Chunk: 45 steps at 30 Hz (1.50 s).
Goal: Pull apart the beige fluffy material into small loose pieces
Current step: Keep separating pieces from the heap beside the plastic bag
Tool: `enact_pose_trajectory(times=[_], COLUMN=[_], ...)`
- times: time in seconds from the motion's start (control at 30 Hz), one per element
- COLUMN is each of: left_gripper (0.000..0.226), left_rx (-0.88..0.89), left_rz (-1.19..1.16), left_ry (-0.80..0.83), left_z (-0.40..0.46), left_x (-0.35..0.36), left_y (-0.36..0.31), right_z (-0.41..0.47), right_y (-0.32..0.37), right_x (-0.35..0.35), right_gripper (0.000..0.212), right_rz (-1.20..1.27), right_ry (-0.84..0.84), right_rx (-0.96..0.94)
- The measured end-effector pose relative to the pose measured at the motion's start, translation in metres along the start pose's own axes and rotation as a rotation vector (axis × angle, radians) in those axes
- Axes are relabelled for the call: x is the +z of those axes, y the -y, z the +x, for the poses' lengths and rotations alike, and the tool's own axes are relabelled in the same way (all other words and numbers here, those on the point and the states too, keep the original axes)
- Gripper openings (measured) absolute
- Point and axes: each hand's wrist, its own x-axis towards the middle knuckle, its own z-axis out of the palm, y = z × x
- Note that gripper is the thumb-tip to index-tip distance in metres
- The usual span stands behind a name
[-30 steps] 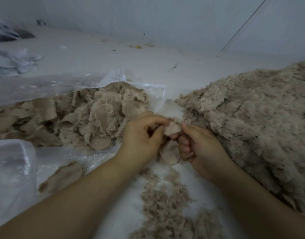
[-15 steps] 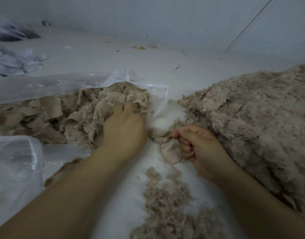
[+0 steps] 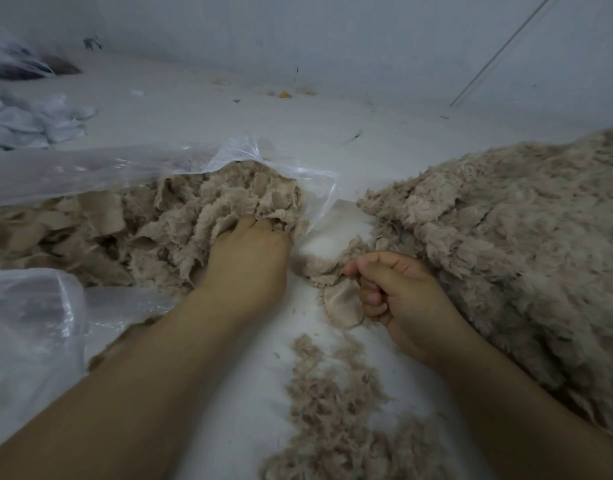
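Our left hand [image 3: 246, 261] digs hidden fingers into the bagged beige scraps [image 3: 180, 220] at left; our right hand [image 3: 398, 292] pinches a scrap [image 3: 343, 303]. Tugging carelessly could scatter fluff [image 3: 332, 403].

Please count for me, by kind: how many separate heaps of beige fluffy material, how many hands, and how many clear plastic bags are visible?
Beige heaps: 3 (bagged pile, big pile, loose trail)
Hands: 2 (left hand, right hand)
Clear plastic bags: 2 (bag, near bag)
Total: 7
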Motion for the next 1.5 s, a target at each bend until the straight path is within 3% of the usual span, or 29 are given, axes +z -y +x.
enact_pose_trajectory(times=[0.13,0.23,0.5,0.77,0.83,0.93,1.13,1.23,1.3,1.4,1.43,1.5], left_gripper=[0.02,0.008,0.021,0.025,0.026,0.008,0.031,0.033,0.01,0.013,0.012,0.011], left_rx=[-0.028,-0.034,0.011,0.083,0.123,0.133,-0.098,-0.113,-0.063,0.139,0.22,0.322], left_rz=[-0.104,-0.098,-0.042,-0.345,-0.282,0.04,0.194,0.166,0.06,-0.082,-0.09,0.02], left_ry=[0.034,0.042,0.006,-0.056,-0.151,-0.264,-0.056,-0.06,-0.211,-0.474,-0.466,-0.295], left_z=[0.0,0.002,0.007,-0.009,-0.009,-0.005,0.0,-0.002,-0.004,-0.002,-0.001,0.0], left_x=[0.002,0.001,-0.008,-0.013,-0.014,-0.015,-0.009,-0.008,-0.014,-0.018,-0.018,-0.013], left_y=[0.001,0.002,-0.003,-0.02,-0.019,-0.013,-0.003,-0.006,-0.008,-0.012,-0.012,-0.01], right_z=[0.0,-0.001,-0.003,-0.003,-0.003,-0.003,-0.003,-0.002,-0.002,-0.002,-0.002,-0.002], right_y=[0.0,0.0,0.002,0.003,0.004,0.004,0.003,0.002,0.002,0.001,0.001,0.001], right_x=[0.0,0.0,0.001,0.003,0.004,0.004,0.003,0.003,0.003,0.002,0.002,0.003], right_gripper=[0.038,0.036,0.035,0.041,0.042,0.042,0.035,0.038,0.036,0.037,0.037,0.038], right_rz=[-0.021,-0.018,-0.007,-0.032,-0.039,-0.039,-0.019,-0.008,0.003,0.0,-0.001,0.004], right_ry=[0.002,-0.002,0.002,-0.002,-0.005,-0.014,-0.004,0.004,-0.001,-0.004,0.0,0.006], right_rx=[0.0,-0.002,-0.003,-0.009,-0.012,-0.011,-0.009,-0.016,-0.018,-0.023,-0.028,-0.031])
